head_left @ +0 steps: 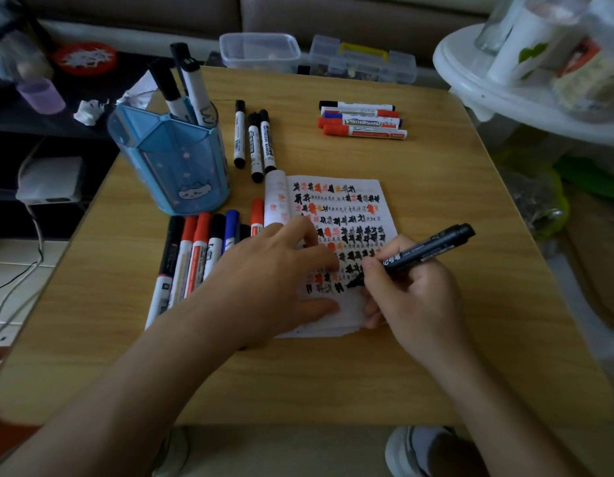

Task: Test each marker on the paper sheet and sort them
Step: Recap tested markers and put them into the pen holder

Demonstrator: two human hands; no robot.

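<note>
My right hand (407,290) grips a black marker (427,251), its tip down on the lower part of the paper sheet (336,215), which is covered in black and red test marks. My left hand (274,270) lies flat on the sheet's left side with fingers spread, holding it down. A row of several red, black and blue markers (195,249) lies left of the sheet, partly under my left wrist. Three black markers (253,139) lie above the sheet. Several red, blue and black markers (362,120) are grouped at the back right.
A blue pen holder (171,163) with a few markers standing in it sits at the table's left. Two clear plastic boxes (260,51) stand at the far edge. A white round stand (505,91) crowds the right side. Crumpled paper (90,110) lies off the left edge.
</note>
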